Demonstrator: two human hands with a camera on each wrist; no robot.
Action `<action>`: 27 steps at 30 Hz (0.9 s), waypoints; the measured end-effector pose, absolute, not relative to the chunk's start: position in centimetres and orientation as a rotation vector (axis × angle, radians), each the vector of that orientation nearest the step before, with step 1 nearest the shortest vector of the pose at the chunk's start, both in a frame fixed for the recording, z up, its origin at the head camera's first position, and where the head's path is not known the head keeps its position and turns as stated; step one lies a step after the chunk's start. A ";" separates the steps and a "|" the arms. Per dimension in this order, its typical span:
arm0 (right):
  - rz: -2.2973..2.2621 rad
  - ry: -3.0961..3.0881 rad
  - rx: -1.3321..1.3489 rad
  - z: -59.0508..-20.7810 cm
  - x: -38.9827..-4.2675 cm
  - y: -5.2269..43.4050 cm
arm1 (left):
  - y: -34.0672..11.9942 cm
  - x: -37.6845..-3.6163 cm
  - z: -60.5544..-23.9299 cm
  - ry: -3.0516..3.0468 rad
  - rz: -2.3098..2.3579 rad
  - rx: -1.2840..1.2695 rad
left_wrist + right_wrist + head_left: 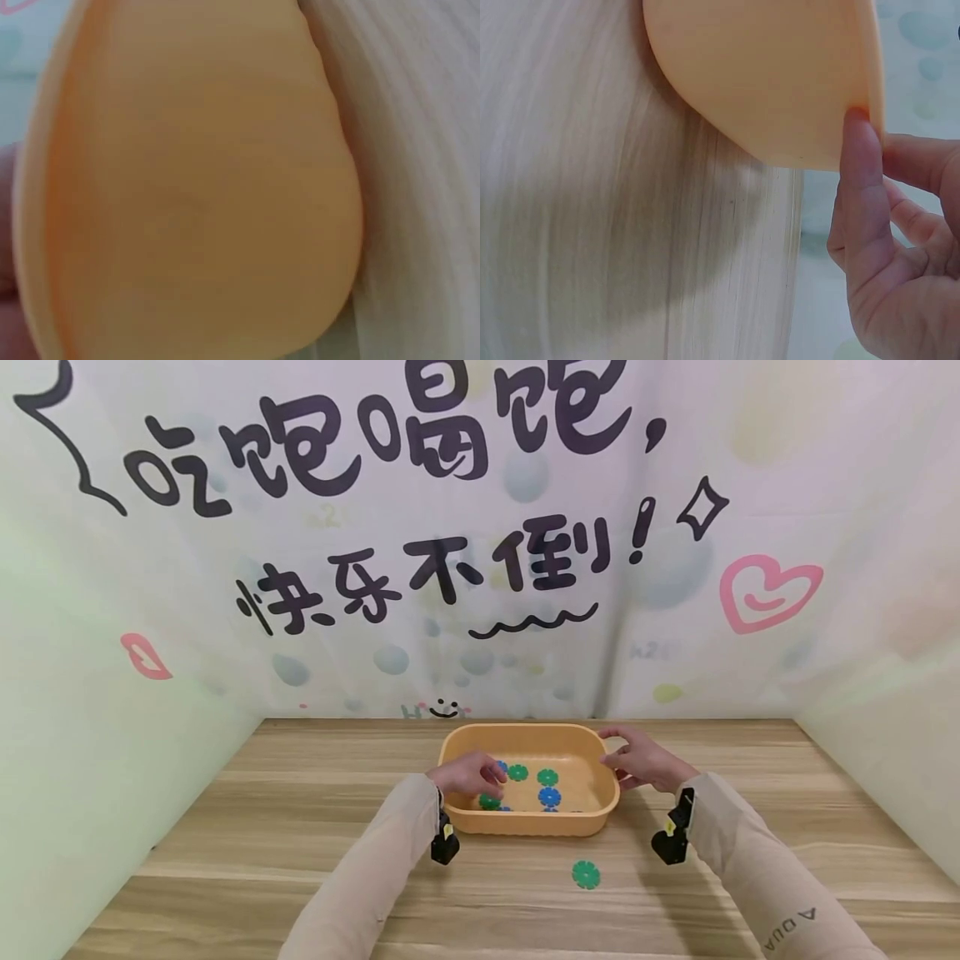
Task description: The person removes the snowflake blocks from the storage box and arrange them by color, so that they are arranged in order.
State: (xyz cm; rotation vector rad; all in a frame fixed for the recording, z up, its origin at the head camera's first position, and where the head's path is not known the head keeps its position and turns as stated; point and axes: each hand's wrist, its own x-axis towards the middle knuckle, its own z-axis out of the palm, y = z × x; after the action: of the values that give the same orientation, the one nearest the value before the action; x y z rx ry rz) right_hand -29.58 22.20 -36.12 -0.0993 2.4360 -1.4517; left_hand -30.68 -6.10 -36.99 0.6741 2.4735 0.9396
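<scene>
A shallow orange plastic basin (525, 823) stands on the wooden table with several flower-shaped notched discs in it, such as a blue disc (550, 797) and a green disc (548, 777). My left hand (467, 774) reaches over the left rim, its bent fingers at a darker green disc (490, 802); whether they pinch it cannot be told. In the left wrist view, only a blurred bit of that hand shows past the basin wall (210, 180). My right hand (900, 255) pinches the basin's right rim between thumb and fingers.
One loose green disc (586, 874) lies on the wooden table (300, 860) in front of the basin. A white printed curtain (480, 668) with black lettering hangs behind the table's back edge, with pale walls on both sides.
</scene>
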 end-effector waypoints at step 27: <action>-1.442 2.447 -0.090 -36.3 -29.6 22.3 | -5.7 -31.3 -38.1 2.512 0.883 0.546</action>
State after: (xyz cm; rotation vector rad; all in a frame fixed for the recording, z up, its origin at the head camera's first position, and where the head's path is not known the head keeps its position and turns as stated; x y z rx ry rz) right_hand -29.65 22.32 -36.34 -0.0900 2.4475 -1.4421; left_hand -31.26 -5.65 -38.13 0.5457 2.5123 0.8834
